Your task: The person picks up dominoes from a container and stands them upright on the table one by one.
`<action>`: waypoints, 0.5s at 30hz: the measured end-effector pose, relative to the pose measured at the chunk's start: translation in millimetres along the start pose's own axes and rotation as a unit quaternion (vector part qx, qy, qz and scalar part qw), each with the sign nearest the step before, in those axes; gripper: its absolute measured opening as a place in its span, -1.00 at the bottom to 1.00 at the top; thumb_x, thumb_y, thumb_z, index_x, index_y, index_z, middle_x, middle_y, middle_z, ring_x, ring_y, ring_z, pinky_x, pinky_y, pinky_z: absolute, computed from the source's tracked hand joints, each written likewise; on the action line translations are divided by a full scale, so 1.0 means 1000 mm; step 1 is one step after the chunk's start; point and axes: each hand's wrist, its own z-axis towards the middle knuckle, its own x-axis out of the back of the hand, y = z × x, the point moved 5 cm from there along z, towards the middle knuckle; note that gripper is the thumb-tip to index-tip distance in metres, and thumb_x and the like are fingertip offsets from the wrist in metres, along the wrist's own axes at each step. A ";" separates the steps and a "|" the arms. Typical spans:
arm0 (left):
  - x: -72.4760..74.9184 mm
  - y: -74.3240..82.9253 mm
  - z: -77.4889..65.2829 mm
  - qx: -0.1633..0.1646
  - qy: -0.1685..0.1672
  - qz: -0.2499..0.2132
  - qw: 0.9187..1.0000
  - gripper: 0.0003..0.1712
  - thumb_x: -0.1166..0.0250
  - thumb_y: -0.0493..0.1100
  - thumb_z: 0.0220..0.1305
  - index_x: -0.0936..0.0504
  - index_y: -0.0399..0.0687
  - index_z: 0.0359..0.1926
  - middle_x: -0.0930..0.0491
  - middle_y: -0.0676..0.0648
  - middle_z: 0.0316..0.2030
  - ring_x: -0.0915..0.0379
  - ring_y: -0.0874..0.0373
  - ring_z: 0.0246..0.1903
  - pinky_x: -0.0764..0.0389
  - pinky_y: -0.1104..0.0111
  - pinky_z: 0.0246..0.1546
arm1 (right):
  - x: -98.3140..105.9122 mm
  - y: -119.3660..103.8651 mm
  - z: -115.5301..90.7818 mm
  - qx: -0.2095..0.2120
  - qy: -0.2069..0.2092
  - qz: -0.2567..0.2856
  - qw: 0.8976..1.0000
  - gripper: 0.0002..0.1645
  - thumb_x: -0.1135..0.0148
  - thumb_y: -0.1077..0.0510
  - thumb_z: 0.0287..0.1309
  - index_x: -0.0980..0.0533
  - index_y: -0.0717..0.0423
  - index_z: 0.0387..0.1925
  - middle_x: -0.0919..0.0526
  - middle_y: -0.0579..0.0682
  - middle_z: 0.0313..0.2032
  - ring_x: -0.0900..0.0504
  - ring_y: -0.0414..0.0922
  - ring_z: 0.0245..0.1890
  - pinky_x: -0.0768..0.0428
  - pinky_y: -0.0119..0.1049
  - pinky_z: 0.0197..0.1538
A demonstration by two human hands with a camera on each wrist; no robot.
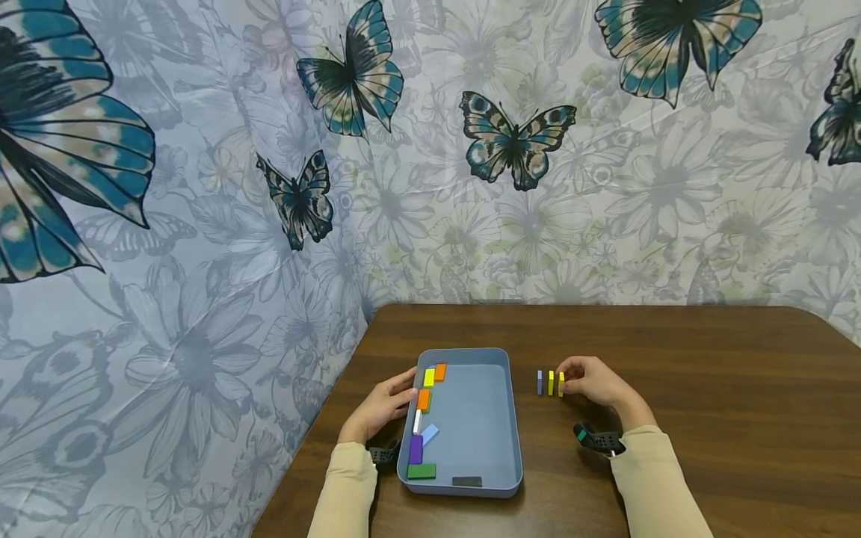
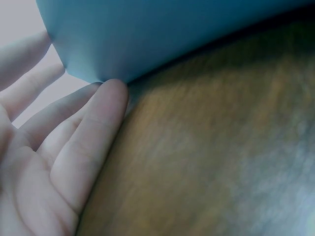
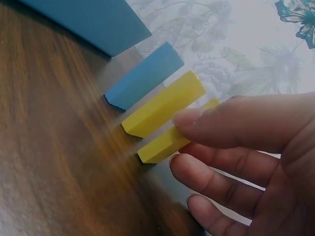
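Three thin domino blocks stand upright in a row on the table, right of the tray: a blue block (image 1: 539, 382), a yellow block (image 1: 551, 382) and, at the right end, another yellow block (image 3: 160, 146). My right hand (image 1: 592, 382) pinches that last one between thumb and fingers; its lower end shows at the tabletop in the right wrist view. My left hand (image 1: 380, 407) rests against the left wall of the blue-grey tray (image 1: 516, 433), fingers mostly straight and fingertips at the side and rim. The wall (image 2: 162, 34) fills the top of the left wrist view.
Inside the tray, several blocks lie along the left side, among them an orange block (image 1: 440, 372), a purple block (image 1: 416, 450) and a green block (image 1: 421, 471). A dark grey block (image 1: 467, 481) lies near its front wall. The brown table (image 1: 740, 396) meets butterfly-patterned fabric behind.
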 end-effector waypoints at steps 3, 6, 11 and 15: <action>0.000 0.000 0.000 0.000 -0.001 0.001 1.000 -0.23 -0.16 0.01 0.49 -0.09 0.03 0.58 -0.12 -0.35 0.50 -0.29 -0.22 0.39 -0.40 -0.08 0.35 | 0.000 0.000 0.000 -0.009 0.000 0.002 1.000 -0.77 -0.34 0.36 0.15 -0.54 0.37 -0.15 -0.64 0.08 -0.30 -0.49 -0.12 -0.32 -0.51 -0.34 -0.31; 0.000 0.000 0.000 0.000 -0.001 0.002 1.000 -0.24 -0.16 0.00 0.50 -0.09 0.04 0.58 -0.13 -0.34 0.51 -0.29 -0.22 0.39 -0.40 -0.08 0.35 | -0.001 0.000 -0.001 -0.012 -0.001 0.002 1.000 -0.77 -0.34 0.36 0.15 -0.55 0.36 -0.15 -0.63 0.09 -0.29 -0.48 -0.09 -0.31 -0.50 -0.32 -0.31; 0.000 0.000 0.000 0.000 -0.002 0.003 1.000 -0.26 -0.15 -0.02 0.51 -0.09 0.05 0.58 -0.13 -0.33 0.51 -0.28 -0.22 0.40 -0.41 -0.07 0.35 | 0.000 -0.001 -0.002 -0.009 -0.005 0.003 1.000 -0.76 -0.34 0.37 0.16 -0.54 0.38 -0.13 -0.62 0.13 -0.28 -0.49 -0.08 -0.30 -0.53 -0.33 -0.29; -0.001 0.001 -0.002 -0.002 -0.003 0.002 1.000 -0.25 -0.14 -0.02 0.51 -0.08 0.03 0.58 -0.12 -0.34 0.51 -0.29 -0.22 0.39 -0.41 -0.06 0.34 | 0.001 -0.005 -0.004 0.006 -0.014 0.009 1.000 -0.72 -0.33 0.37 0.17 -0.53 0.43 -0.10 -0.64 0.18 -0.26 -0.52 -0.10 -0.28 -0.56 -0.36 -0.25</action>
